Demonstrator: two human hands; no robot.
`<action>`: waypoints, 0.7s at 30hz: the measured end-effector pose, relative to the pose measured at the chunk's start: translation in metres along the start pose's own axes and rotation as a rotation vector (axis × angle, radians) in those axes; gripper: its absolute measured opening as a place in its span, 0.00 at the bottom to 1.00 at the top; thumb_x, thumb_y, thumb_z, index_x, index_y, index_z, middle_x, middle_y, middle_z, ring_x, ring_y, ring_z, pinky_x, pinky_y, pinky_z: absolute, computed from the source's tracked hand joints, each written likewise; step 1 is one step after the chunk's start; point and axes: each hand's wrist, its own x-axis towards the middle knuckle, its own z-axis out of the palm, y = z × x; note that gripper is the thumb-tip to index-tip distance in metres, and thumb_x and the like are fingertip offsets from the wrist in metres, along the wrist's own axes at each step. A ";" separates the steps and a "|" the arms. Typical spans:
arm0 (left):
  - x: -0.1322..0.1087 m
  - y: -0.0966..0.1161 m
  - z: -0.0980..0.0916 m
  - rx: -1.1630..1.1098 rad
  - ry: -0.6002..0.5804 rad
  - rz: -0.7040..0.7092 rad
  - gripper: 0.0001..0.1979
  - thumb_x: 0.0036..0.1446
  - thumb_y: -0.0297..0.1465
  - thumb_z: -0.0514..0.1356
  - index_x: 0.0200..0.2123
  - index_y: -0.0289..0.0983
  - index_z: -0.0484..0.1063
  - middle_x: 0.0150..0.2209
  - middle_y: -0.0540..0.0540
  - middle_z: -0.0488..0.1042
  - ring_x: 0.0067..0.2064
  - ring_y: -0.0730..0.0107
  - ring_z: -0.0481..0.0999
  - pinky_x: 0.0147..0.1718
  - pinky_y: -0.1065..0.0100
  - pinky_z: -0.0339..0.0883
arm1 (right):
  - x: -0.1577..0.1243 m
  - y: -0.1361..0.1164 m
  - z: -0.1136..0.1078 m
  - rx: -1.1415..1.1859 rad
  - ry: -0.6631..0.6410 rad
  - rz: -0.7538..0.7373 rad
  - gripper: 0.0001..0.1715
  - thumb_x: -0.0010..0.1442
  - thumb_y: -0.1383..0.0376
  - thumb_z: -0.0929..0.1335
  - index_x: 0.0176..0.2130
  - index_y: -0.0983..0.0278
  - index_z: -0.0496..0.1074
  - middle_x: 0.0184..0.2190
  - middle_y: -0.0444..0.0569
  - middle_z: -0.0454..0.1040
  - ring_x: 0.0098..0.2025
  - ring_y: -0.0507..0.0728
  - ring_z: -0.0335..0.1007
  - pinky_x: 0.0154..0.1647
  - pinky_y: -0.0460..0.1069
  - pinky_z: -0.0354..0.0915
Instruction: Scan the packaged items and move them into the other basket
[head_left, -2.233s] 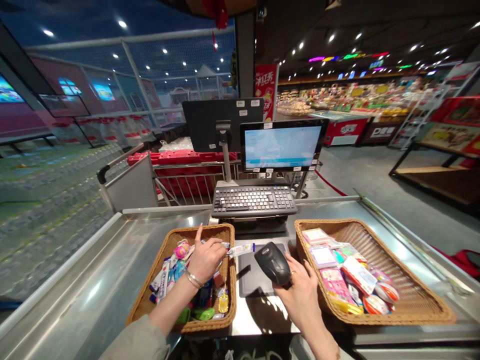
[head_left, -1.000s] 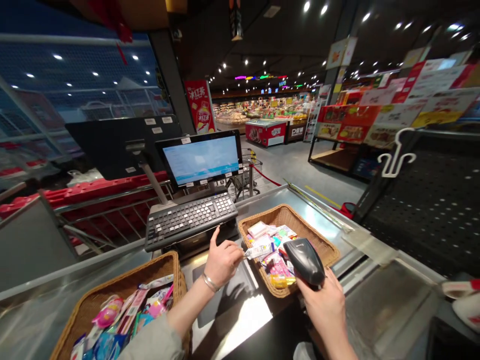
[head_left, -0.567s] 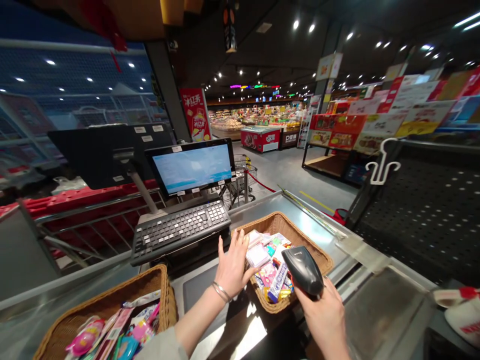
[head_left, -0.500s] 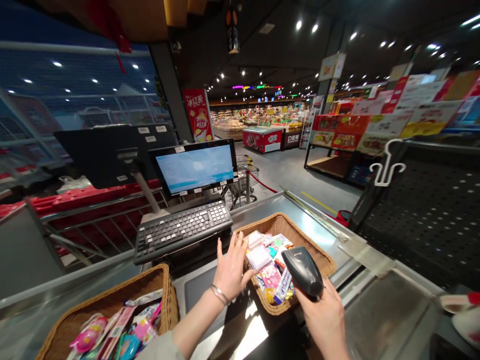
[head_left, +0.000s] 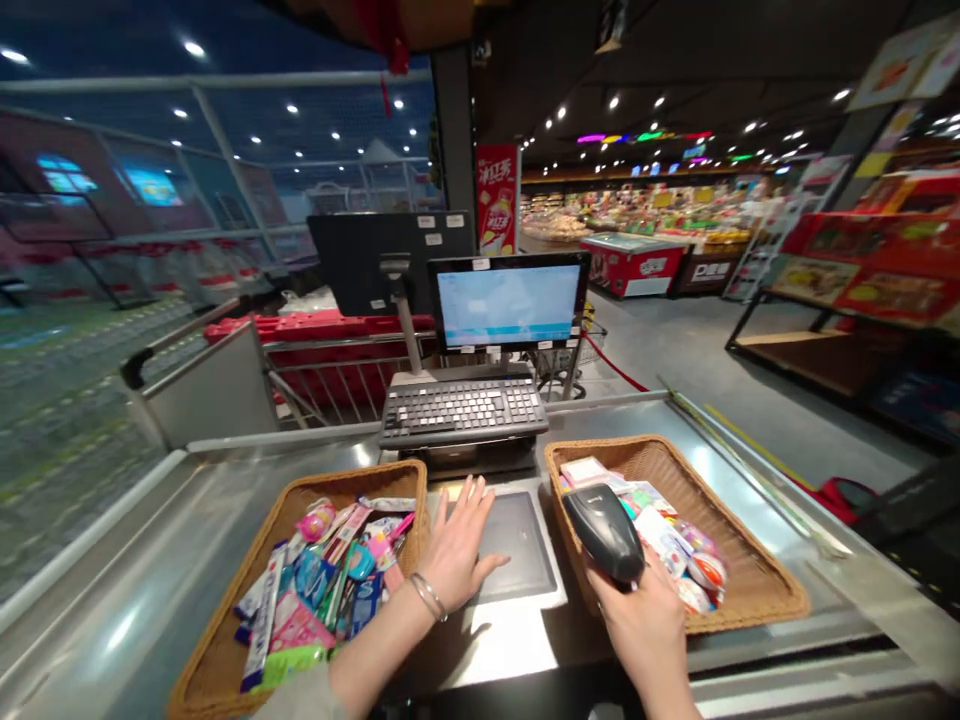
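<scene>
A black handheld barcode scanner (head_left: 604, 532) is gripped in my right hand (head_left: 646, 615), over the near left part of the right wicker basket (head_left: 757, 590). That basket holds small packaged goods (head_left: 660, 510), partly covered by the scanner. With fingers stretched out and nothing in it, my left hand (head_left: 463, 550) hovers between the two baskets, above the flat grey scale plate (head_left: 517, 545). The left wicker basket (head_left: 225, 610), beside my left forearm, is filled with colourful packets and boxes (head_left: 315, 590); my forearm hides part of it.
Behind the plate stand a black keyboard (head_left: 465, 408) and a lit monitor (head_left: 506, 308), with a second dark screen (head_left: 382, 262) to their left. The metal counter (head_left: 127, 590) extends to both sides. A red freezer (head_left: 634, 265) and shelves are farther back.
My view has turned left, bringing the left basket more fully into sight. My left hand has come away from the right basket toward the plate. The scanner stays in my right hand.
</scene>
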 end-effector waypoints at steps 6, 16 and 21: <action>-0.058 -0.022 -0.004 -0.015 -0.005 -0.176 0.42 0.58 0.45 0.60 0.69 0.37 0.45 0.69 0.33 0.50 0.71 0.50 0.46 0.65 0.44 0.51 | -0.012 -0.026 0.027 0.045 -0.169 -0.089 0.21 0.53 0.46 0.68 0.30 0.61 0.74 0.33 0.52 0.76 0.40 0.62 0.70 0.45 0.56 0.64; -0.140 -0.075 -0.015 0.068 -0.003 -0.397 0.37 0.59 0.48 0.57 0.66 0.37 0.54 0.67 0.33 0.56 0.70 0.50 0.51 0.64 0.44 0.50 | -0.035 -0.053 0.058 0.046 -0.297 -0.210 0.25 0.54 0.42 0.66 0.30 0.61 0.74 0.30 0.52 0.76 0.37 0.61 0.71 0.41 0.56 0.66; -0.177 -0.099 -0.014 0.096 -0.031 -0.486 0.34 0.58 0.44 0.59 0.65 0.39 0.57 0.67 0.36 0.57 0.69 0.50 0.52 0.65 0.44 0.49 | -0.045 -0.062 0.067 0.041 -0.348 -0.219 0.26 0.54 0.42 0.66 0.29 0.61 0.74 0.30 0.52 0.76 0.35 0.61 0.71 0.39 0.54 0.66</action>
